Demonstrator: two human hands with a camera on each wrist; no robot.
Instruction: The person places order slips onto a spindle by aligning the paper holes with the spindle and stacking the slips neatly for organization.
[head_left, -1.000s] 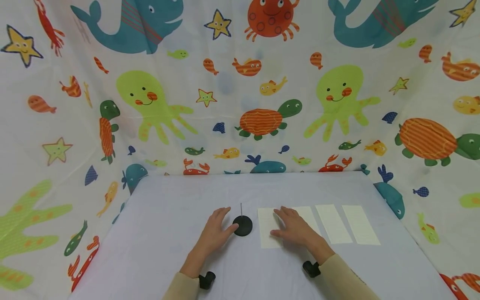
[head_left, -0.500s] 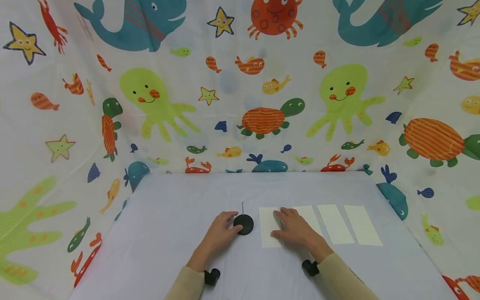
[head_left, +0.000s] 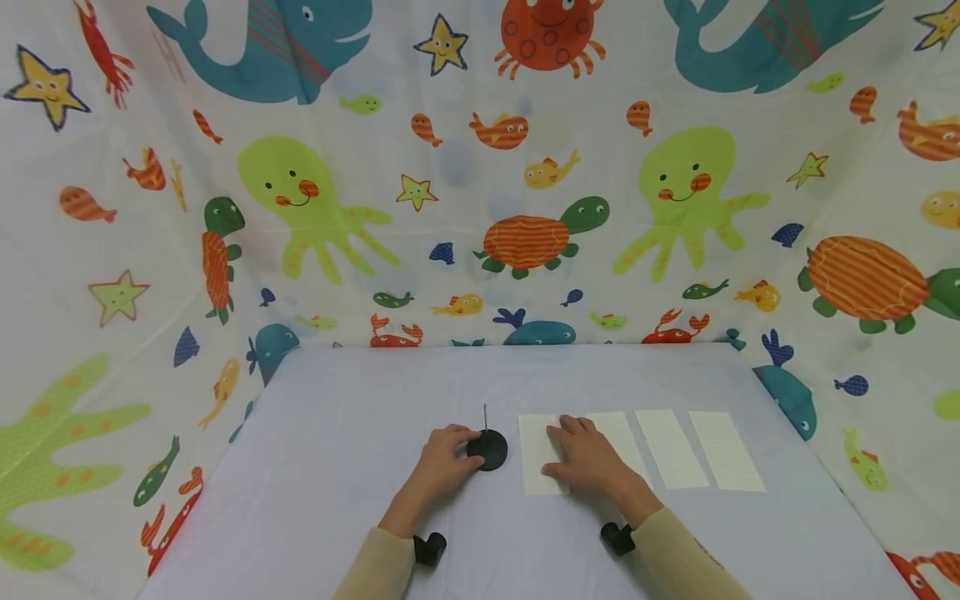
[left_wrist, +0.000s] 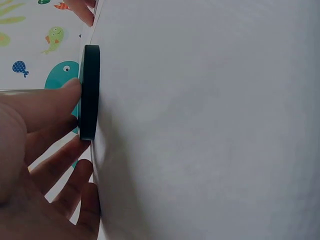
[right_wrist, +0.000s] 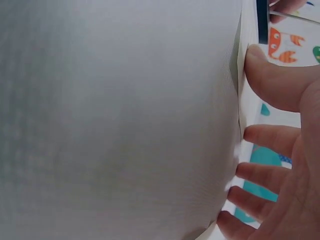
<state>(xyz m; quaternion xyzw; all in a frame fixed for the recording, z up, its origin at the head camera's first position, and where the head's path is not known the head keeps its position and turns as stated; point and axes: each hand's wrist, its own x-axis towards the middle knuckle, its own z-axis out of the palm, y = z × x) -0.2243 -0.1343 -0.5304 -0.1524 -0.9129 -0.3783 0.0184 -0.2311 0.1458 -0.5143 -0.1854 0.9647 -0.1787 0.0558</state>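
Observation:
A bill spike (head_left: 492,451), with a round black base and a thin upright metal rod, stands on the white table (head_left: 337,467) left of the papers. My left hand (head_left: 444,461) holds its base at the left side, thumb and forefinger at the rim. In the left wrist view the base (left_wrist: 90,95) shows edge-on against the thumb, the other fingers spread below. My right hand (head_left: 588,457) rests with spread fingers on the leftmost pale paper slip (head_left: 534,467). The right wrist view shows the fingertips on the paper, whose edge (right_wrist: 235,65) lifts slightly near the thumb.
Three more slips lie in a row to the right: one partly behind the right hand (head_left: 617,429), then a third slip (head_left: 670,450) and a fourth slip (head_left: 726,452). A curtain (head_left: 450,275) printed with sea animals hangs round the table's back and sides.
My left hand has moved right and closed in on the spike's base, its fingers now at the rim. The right hand has stayed on the leftmost slip almost unmoved.

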